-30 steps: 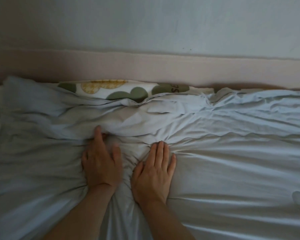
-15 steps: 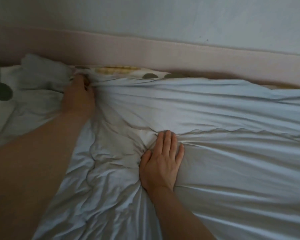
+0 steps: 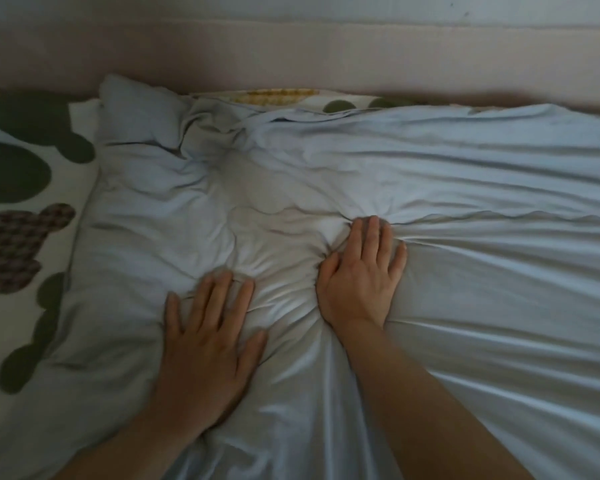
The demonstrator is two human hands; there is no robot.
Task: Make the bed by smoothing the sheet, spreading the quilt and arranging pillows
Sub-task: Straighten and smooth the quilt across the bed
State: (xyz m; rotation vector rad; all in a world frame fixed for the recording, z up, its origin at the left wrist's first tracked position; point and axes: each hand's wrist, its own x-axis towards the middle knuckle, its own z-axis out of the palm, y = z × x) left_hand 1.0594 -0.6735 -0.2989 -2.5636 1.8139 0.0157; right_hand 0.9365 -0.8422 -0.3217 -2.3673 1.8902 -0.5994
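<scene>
On pale blue quilt point(image 3: 430, 202), left hand point(image 3: 205, 344) flat, right hand point(image 3: 361, 282) pressing

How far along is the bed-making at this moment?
Done: the blue quilt is spread over the patterned sheet. In hand: the left hand and right hand press flat on it, amid creases. Left: its far corner is crumpled, and no pillows are in view.

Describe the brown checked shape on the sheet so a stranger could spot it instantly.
Start at the pale blue quilt and look past its left edge to the white patterned sheet. Among plain green blobs, the brown checked patch is the only patterned one.
</scene>
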